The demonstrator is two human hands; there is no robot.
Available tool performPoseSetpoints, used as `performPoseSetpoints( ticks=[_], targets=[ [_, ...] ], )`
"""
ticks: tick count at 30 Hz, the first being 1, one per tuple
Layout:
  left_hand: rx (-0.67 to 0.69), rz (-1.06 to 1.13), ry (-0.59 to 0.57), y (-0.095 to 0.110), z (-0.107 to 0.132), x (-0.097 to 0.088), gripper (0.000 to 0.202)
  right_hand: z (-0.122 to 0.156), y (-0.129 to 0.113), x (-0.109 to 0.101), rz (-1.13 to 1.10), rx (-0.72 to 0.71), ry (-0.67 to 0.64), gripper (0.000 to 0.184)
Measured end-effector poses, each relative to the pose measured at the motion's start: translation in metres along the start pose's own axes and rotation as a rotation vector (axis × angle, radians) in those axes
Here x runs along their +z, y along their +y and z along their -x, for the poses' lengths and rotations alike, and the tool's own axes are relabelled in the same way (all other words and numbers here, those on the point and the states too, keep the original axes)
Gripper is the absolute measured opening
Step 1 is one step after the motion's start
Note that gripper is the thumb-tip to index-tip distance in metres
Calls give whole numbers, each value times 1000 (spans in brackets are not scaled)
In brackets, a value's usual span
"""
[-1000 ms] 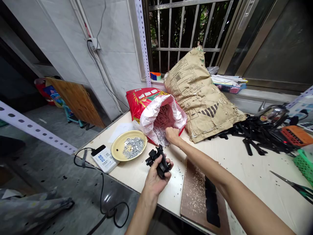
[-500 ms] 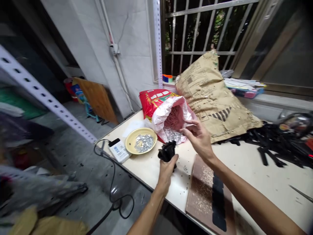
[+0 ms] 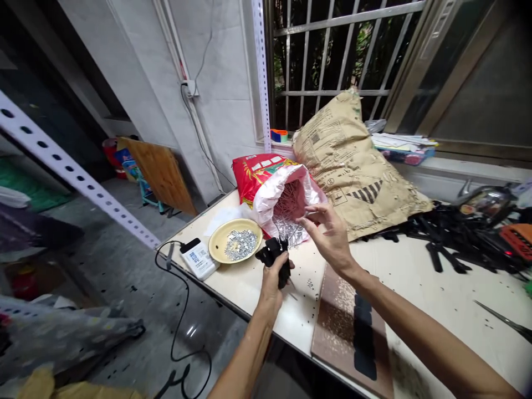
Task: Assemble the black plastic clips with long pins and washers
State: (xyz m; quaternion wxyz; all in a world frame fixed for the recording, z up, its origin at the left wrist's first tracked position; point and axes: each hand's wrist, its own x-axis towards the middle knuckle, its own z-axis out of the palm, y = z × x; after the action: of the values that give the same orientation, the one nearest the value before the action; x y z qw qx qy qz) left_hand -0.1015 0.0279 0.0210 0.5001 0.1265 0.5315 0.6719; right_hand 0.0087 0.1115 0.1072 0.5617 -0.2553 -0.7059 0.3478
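Left hand (image 3: pixel 273 280): gripped black parts (image 3: pixel 271 252) near bench's front edge (image 3: pixel 233 295)
Right hand (image 3: pixel 332 237): curled half-open, nearer red sack's mouth (image 3: pixel 266 199); hold unclear

Tabletop (image 3: pixel 415 299) bright; floor (image 3: pixel 124 260) dim, glare streak; shadow on board (image 3: pixel 338 349); edges stretched

Brown sack (image 3: pixel 357 160), toward the back edge of my bench (image 3: pixel 440 310): a sign of slanting black stripes (image 3: pixel 366 192) beside a framed cross-like mark (image 3: pixel 339 197); its fine print escapes me. White box (image 3: pixel 201 266), front-left corner: blue characters (image 3: pixel 193 257), illegible to me. Red bag (image 3: pixel 247 177): white panels (image 3: pixel 268 163), likewise unreadable.
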Motion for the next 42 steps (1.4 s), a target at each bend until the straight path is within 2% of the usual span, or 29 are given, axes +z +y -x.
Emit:
performPoseSetpoints(
  ticks=[3, 7, 8, 10, 14, 17, 21, 23, 27, 31, 34, 39, 42],
  targets=[
    [-232, 228, -146, 2, -4, -2, 33, -3, -1, 0, -16, 6, 41, 24],
    [-509, 441, -290, -7, -1, -6, 30, -2, 2, -2, -42, 26, 49, 26],
    [-552, 474, -310, -10, 0, -6, 30, -1, 3, -3, -45, 35, 46, 26],
    [-554, 500, -279, -15, 2, -6, 26, 2, 9, -5, -52, 70, 37, 29],
    [-457, 412, -221, -19, 5, -5, 28, 11, 19, -9, -168, 236, 4, 36],
    [-330, 265, -162, -22, 7, -4, 36, 17, 22, -11, -229, 315, 36, 35],
    [-33, 20, -16, -24, 4, -1, 33, 15, 14, -15, -189, 225, 131, 29],
    [81, -91, 29, -24, 0, 2, 34, 11, 8, -16, -164, 155, 130, 25],
    [208, -294, 46, -20, -7, 10, 32, 9, 2, -17, -26, 41, 73, 23],
    [345, -393, -12, -18, -10, 14, 39, 15, 10, -18, 101, -15, -30, 20],
    [418, -482, -22, -19, -13, 11, 43, 18, 18, -21, 132, -41, -124, 18],
    [464, -584, 22, -21, -16, 1, 42, 13, 18, -21, 261, -141, -378, 8],
    [488, -568, 12, -14, -15, -1, 43, 2, 14, -18, 272, -235, -522, 16]
  ],
)
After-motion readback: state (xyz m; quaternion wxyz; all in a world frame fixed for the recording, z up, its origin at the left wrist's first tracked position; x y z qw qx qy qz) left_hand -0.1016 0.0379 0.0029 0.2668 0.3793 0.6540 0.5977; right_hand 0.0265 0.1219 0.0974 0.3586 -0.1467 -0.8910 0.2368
